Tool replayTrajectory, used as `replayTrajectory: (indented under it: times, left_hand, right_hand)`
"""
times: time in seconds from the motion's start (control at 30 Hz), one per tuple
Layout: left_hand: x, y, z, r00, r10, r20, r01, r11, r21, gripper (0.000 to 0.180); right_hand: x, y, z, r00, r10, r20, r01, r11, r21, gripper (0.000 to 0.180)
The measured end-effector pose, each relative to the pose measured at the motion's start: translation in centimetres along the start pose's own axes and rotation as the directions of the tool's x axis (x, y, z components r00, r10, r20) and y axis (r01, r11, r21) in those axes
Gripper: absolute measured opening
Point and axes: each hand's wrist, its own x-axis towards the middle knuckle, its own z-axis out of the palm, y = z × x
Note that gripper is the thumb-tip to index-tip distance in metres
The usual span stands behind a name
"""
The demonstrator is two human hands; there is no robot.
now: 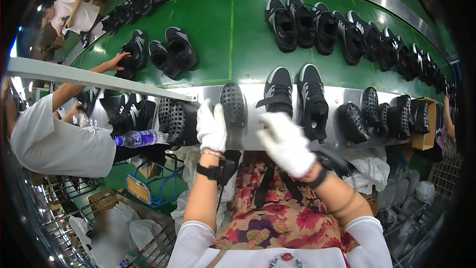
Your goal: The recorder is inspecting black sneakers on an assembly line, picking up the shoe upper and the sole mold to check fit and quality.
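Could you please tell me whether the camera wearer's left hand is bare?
No, a white glove covers the left hand, its fingers included.

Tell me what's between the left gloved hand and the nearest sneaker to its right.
In the head view: a perforated black shoe form, then a bare strip of metal ledge.

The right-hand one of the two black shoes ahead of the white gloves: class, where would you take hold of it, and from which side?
The right-hand shoe is probably best held by its heel collar, from the person's side: its toe points away, so heel and foot opening lie nearest, while the neighbouring shoe stands close on the left.
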Motion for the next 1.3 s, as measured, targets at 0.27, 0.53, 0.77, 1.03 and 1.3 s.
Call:
replayTrajectory:
  times: [0.27,0.53,0.77,1.03,1.3]
  left_hand:
    - [2.3,-0.8,1.9,0.923,-0.181,0.338,0.129,0.977,0.169,0.070]
    - [1.3,-0.4,-2.8,0.951,-0.164,0.260,0.259,0.885,-0.388,0.056]
    - [-4.1,5.8,-4.0,0.906,-0.143,0.397,0.421,0.242,-0.874,0.013]
    - [-8.0,5.8,0.1,0.917,0.020,0.397,0.265,0.714,-0.648,0.027]
    - [-1.4,7.1,8.7,0.607,0.695,0.385,-0.790,0.578,0.204,0.025]
  right_hand:
    - [2.7,2.8,11.3,0.915,0.380,0.136,-0.373,0.925,-0.076,0.045]
    - [2.0,0.5,6.3,0.927,0.214,0.308,-0.302,0.912,0.276,0.047]
    - [0.0,-1.7,1.0,0.911,0.294,0.290,-0.352,0.919,0.177,0.074]
    - [-8.0,1.6,-7.0,0.885,0.414,0.213,-0.460,0.849,0.261,0.073]
    - [-8.4,3.0,-8.9,0.823,0.523,0.224,-0.558,0.817,0.143,0.062]
